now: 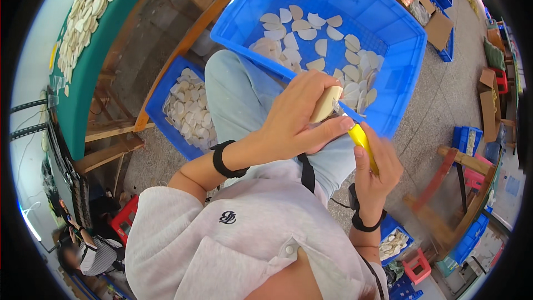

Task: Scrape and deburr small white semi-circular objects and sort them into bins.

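Observation:
My left hand (300, 112) is closed around a cream-coloured half-round piece (327, 103), holding it above my lap at the near edge of a large blue crate. In my right hand (382, 164) is a knife with a yellow handle (363, 145). Its blade meets the edge of the piece beside my left thumb. Part of the blade is hard to make out. Many similar half-round pieces (321, 47) lie scattered and heaped on the floor of the blue crate (408, 50), beyond and beneath my hands.
Left of my knee stands a smaller blue bin (166, 80) full of pale pieces. A green-topped table (105, 50) at the far left carries a long pile of them. Cardboard boxes (438, 33) stand at the right. Another person (100, 255) is at the lower left.

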{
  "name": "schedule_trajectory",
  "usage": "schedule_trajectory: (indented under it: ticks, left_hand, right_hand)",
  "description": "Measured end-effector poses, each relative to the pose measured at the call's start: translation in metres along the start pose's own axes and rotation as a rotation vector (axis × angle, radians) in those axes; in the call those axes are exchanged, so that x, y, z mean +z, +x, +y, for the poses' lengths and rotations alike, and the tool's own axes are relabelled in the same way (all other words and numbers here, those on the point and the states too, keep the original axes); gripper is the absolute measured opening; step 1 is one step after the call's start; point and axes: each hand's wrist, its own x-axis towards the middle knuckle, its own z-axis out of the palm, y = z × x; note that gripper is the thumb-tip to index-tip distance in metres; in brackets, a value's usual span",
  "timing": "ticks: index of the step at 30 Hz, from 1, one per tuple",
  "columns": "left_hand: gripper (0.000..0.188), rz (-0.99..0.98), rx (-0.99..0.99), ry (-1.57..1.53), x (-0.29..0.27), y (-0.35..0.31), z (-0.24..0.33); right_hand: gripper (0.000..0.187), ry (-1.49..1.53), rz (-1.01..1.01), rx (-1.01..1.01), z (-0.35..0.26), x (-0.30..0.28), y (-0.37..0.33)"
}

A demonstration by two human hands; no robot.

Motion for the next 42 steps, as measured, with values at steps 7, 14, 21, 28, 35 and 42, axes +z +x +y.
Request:
schedule_trajectory:
  ticks: [7,14,21,28,35,42]
  left_hand:
    - [0.037,0.019,-0.041,0.007,0.001,-0.001,0.004]
    - [0.034,-0.002,-0.054,-0.011,-0.002,-0.003,0.004]
    - [0.031,0.088,0.094,0.121,-0.001,-0.005,-0.002]
    - [0.036,0.089,0.091,0.202,-0.002,-0.003,-0.002]
    - [0.034,0.117,0.078,0.120,0.000,-0.006,-0.003]
    - [0.028,0.068,0.021,0.024,-0.001,-0.008,-0.001]
  right_hand:
    - [0.034,-0.024,-0.008,0.002,-0.002,0.000,-0.002]
    - [0.033,-0.077,-0.003,-0.028,-0.003,0.003,-0.006]
    - [0.031,-0.072,0.008,0.008,-0.007,0.008,-0.008]
    - [0.029,0.069,0.052,0.127,-0.009,0.014,-0.010]
    - [0.031,0.076,0.038,-0.007,-0.001,0.010,-0.009]
    - [0.033,-0.008,-0.012,-0.021,-0.001,0.007,-0.007]
